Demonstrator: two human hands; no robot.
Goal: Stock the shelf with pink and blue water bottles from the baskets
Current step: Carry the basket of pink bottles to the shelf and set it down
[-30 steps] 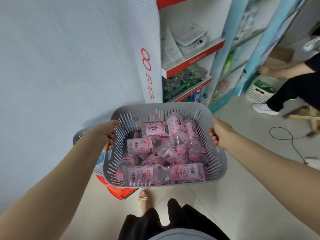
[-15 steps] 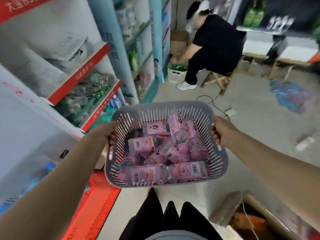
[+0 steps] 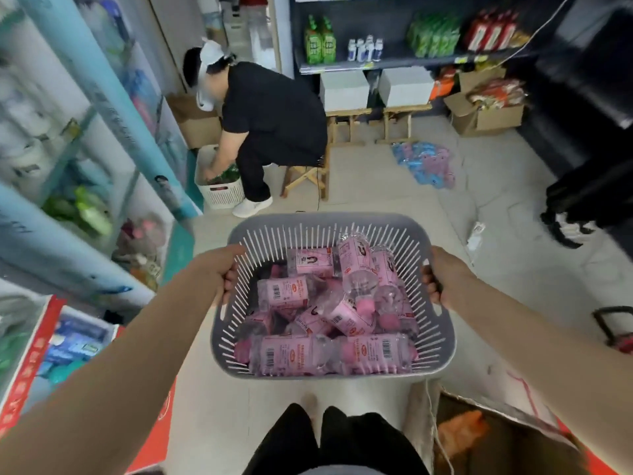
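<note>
Shop aisle with pale tiled floor (image 3: 376, 186). Held in mid-air over it: grey slatted basket (image 3: 318, 221), heaped with pink water bottles (image 3: 284, 293) lying on their sides. On its left rim, left hand (image 3: 219, 272) clamped tight, fingers (image 3: 230, 279) curled over the edge; on its right rim, right hand (image 3: 442, 275) gripping likewise, fingers (image 3: 428, 286) wrapped round the edge. To the left of the basket, blue-framed shelf (image 3: 102, 159) with blurred bottles. Farther ahead, person in black (image 3: 274, 108) seated on a wooden stool (image 3: 305, 173), reaching into a white basket (image 3: 219, 193) on the floor. Beyond, to the right, loose pile of blue and pink bottles (image 3: 424, 161) on the tiles, near a dark shelf (image 3: 394, 60) of drinks and an open cardboard box (image 3: 486, 111).
</note>
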